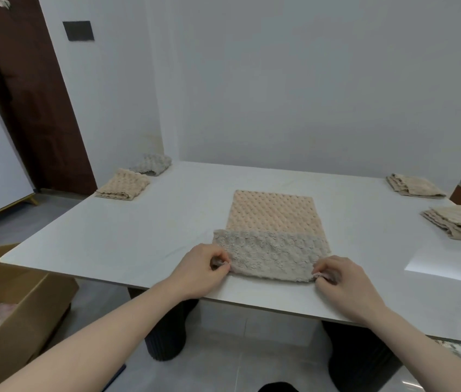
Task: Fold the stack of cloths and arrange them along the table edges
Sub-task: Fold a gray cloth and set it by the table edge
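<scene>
Left hand [201, 268] pinches the near-left corner of the cloth [273, 233], right hand [342, 281] pinches the near-right corner. Both sets of fingers are curled onto the fabric at the near fold. I see the cloth lying flat on the table [138, 230], close to the near edge, roughly centred. Its near strip is turned over, showing the grey fluffy side; the far part shows the peach dotted side.

Outward from there: a folded peach cloth [123, 184] sits at the far-left table edge, with a folded grey cloth [151, 164] just beyond it near the corner. Two folded beige cloths are along the right edge, one far [414, 185], one nearer [458, 222]. They are apart from each other.

A cardboard box [11, 315] stands on the floor left of the table, something red and white inside. I can't tell what.
</scene>
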Motion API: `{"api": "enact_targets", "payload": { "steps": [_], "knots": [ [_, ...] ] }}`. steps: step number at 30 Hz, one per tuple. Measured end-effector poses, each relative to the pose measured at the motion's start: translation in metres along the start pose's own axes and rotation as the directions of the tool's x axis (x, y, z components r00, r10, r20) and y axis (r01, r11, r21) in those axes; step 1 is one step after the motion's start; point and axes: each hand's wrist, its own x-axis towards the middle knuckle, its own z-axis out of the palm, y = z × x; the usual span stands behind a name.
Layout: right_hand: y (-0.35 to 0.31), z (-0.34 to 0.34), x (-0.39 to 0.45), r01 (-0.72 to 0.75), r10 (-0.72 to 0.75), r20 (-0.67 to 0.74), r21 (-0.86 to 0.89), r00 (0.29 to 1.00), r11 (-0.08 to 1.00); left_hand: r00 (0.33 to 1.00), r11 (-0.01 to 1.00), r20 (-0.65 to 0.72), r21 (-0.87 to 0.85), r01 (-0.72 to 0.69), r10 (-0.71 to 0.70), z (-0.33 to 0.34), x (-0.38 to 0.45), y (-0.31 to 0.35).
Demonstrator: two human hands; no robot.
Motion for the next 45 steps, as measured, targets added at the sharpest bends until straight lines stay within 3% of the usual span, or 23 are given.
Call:
{"api": "enact_targets", "payload": {
  "steps": [2,8,12,17,27,29,32,37,39,42,45],
  "knots": [
    [0.001,-0.001,0.001,0.018,-0.018,0.013,0.015,1.0,1.0,1.0,0.998,0.006,0.063,0.007,-0.007,-0.001,0.0,0.001],
    [-0.01,-0.002,0.026,-0.017,0.029,-0.102,0.117,0.994,0.993,0.986,0.993,-0.166,0.114,0.029,-0.01,-0.001,0.015,0.043],
    [-0.003,0.015,0.05,-0.044,0.043,-0.032,-0.035,0.999,0.998,1.0,0.982,0.021,0.19,-0.018,0.014,0.029,0.035,0.065],
    [0.002,0.035,0.049,-0.102,0.118,0.066,-0.214,0.991,0.972,0.969,0.917,0.247,0.38,-0.124,0.028,0.061,0.054,0.068],
    [0.007,0.04,0.054,-0.157,0.19,0.088,-0.297,0.978,0.942,0.957,0.883,0.289,0.445,-0.15,0.017,0.077,0.06,0.06],
    [0.006,0.039,0.055,-0.165,0.203,0.097,-0.307,0.974,0.937,0.96,0.886,0.276,0.433,-0.164,0.043,0.071,0.06,0.058],
    [0.006,0.038,0.057,-0.186,0.225,0.109,-0.289,0.968,0.939,0.985,0.906,0.151,0.398,-0.141,0.086,0.052,0.061,0.047],
    [0.003,0.031,0.07,-0.336,0.348,0.052,-0.164,0.936,0.928,0.993,0.949,-0.031,0.295,0.116,-0.112,0.013,0.066,-0.008],
    [0.001,0.027,0.076,-0.384,0.397,0.027,-0.205,0.917,0.901,0.984,0.939,-0.058,0.295,0.179,-0.169,0.009,0.06,-0.028],
    [0.003,0.019,0.086,-0.413,0.43,0.003,-0.27,0.903,0.87,0.986,0.942,-0.056,0.292,0.166,-0.157,0.014,0.055,-0.034],
    [-0.006,0.005,0.094,-0.455,0.452,-0.051,-0.146,0.89,0.879,0.991,0.943,-0.052,0.305,0.132,-0.121,0.016,0.057,-0.033]
  ]
}}
